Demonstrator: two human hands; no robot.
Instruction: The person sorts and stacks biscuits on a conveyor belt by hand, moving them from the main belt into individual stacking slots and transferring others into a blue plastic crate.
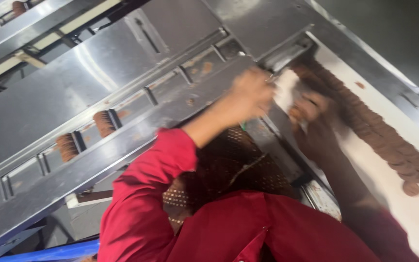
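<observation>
- While the view is tilted and blurred by motion, the nearest thing is the person's red sleeve (151, 194), which fills the lower middle, with a brown dotted cloth (229, 165) lying over it.
- From that sleeve the left forearm rises, bare from the cuff, toward the upper right, and ends in the left hand (252, 92).
- That left hand is curled, its fingers bent around the near edge of a pale, whitish stack of biscuits (287, 90); the blur hides how firmly it holds.
- On the other side, the right arm reaches up along the white conveyor belt (413, 213), dark in shadow, to the right hand (311, 109).
- This right hand presses against the far side of the same pale stack, fingers bent; whether it grips or only touches, I cannot tell.
- Just beyond the hands, a long row of brown round biscuits (379, 133) lies overlapped along the belt, running from the upper middle down to the right edge.
- Left of the hands, a steel channel (122, 121) slopes down to the left, with two short stacks of brown biscuits (104, 122) standing on edge between its dividers.
- Farther off, steel machine panels (180, 24) cross the top.
</observation>
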